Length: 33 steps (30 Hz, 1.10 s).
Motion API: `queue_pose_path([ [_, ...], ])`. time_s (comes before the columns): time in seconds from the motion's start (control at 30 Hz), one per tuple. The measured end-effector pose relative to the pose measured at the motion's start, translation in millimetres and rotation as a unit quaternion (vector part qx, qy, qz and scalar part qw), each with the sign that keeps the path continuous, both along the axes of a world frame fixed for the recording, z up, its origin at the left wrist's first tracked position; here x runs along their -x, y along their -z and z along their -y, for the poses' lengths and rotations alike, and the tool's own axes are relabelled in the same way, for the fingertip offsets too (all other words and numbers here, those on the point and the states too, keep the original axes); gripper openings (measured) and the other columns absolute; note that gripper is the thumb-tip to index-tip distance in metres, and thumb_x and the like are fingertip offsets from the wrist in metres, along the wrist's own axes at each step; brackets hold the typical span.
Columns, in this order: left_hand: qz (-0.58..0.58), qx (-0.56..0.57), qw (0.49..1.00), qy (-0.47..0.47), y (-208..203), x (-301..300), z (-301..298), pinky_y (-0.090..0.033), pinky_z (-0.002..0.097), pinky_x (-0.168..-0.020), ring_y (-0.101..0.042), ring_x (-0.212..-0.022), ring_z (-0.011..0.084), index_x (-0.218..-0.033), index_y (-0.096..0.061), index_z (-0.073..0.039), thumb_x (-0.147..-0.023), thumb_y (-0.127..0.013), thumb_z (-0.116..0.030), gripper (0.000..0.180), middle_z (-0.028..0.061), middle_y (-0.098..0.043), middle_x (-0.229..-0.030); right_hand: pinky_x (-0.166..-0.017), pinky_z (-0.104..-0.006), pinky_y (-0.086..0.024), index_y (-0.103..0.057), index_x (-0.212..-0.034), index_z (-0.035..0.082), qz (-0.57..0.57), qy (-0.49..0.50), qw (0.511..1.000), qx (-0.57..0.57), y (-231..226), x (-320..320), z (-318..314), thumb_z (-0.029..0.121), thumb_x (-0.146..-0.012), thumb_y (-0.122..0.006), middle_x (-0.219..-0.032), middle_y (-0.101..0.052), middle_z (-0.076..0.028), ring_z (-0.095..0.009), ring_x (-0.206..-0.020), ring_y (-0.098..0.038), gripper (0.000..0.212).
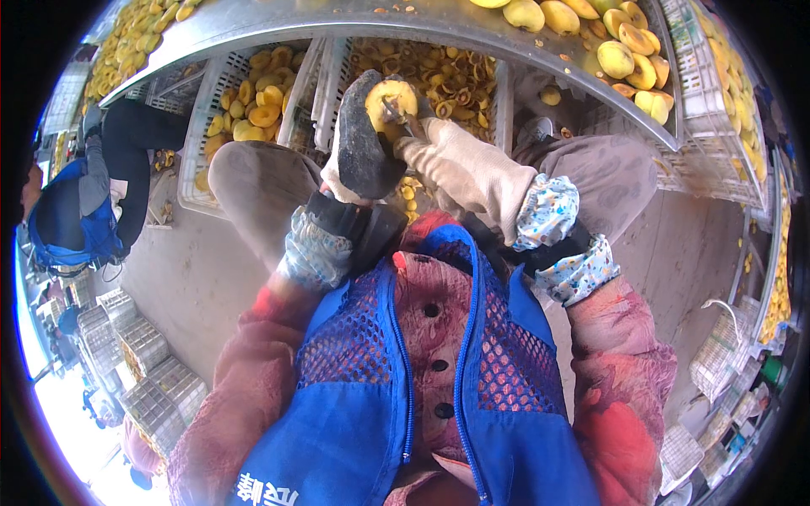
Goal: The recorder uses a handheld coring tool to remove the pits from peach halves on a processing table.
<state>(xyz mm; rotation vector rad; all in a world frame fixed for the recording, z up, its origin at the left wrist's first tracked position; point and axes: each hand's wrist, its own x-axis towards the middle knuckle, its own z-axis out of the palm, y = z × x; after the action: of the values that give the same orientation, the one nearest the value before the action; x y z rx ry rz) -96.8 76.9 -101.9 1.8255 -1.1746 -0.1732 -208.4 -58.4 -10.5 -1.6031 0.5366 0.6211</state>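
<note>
My left hand [359, 139], in a dark grey coated glove, is wrapped round a halved yellow peach [396, 91] with its cut face up. Closed in a cream cloth glove, my right hand [456, 160] grips a small metal pitting tool [391, 111]. The tool's tip rests at the hollow in the middle of the peach; its handle is mostly hidden by the glove. Both hands are close together over a white crate [331, 84] of peach scraps [456, 80], between my knees.
A steel table [337, 18] curves across the front, with yellow peaches [561, 17] at its right. Another crate [202, 126] of peach halves stands left of the scraps. A filled crate [700, 118] is at the right. A co-worker [76, 207] sits at the left, near stacked crates [143, 346].
</note>
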Motion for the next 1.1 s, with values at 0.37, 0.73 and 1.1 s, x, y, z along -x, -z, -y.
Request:
queue_pose_path([
  [0.37,0.060,0.003,0.998,0.005,15,-1,-9,-0.039,0.0415,-0.106,-0.053,-0.119,0.0341,-0.131,-0.045,0.004,-0.074,-0.074,-0.006,0.065,0.0182,-0.055,-0.125,-0.042,-0.0296,-0.041,-0.049,-0.119,0.000,0.060,-0.154,0.960,0.226,14,-4,8,0.035,-0.097,-0.052,-0.078,-0.060,-0.010,-0.019,-0.048,-0.053,0.042],
  [0.73,0.141,-0.016,0.983,0.114,-11,-9,-7,-0.044,0.0399,-0.101,-0.056,-0.116,0.0329,-0.128,-0.052,0.001,-0.069,-0.074,0.005,0.063,0.0178,-0.060,-0.120,-0.037,-0.0259,-0.036,-0.053,-0.122,0.005,0.022,-0.175,0.976,0.125,-5,5,15,0.030,-0.097,-0.050,-0.064,-0.055,-0.003,-0.010,-0.042,-0.047,0.036],
  [1.1,0.008,0.007,0.990,0.144,-27,-12,-14,-0.043,0.0372,-0.101,-0.056,-0.118,0.0298,-0.129,-0.053,-0.002,-0.068,-0.066,0.011,0.064,0.0158,-0.059,-0.124,-0.032,-0.0236,-0.028,-0.058,-0.103,0.004,-0.041,-0.026,0.961,-0.273,-1,21,28,0.029,-0.096,-0.053,-0.053,-0.044,0.005,-0.005,-0.036,-0.039,0.026],
])
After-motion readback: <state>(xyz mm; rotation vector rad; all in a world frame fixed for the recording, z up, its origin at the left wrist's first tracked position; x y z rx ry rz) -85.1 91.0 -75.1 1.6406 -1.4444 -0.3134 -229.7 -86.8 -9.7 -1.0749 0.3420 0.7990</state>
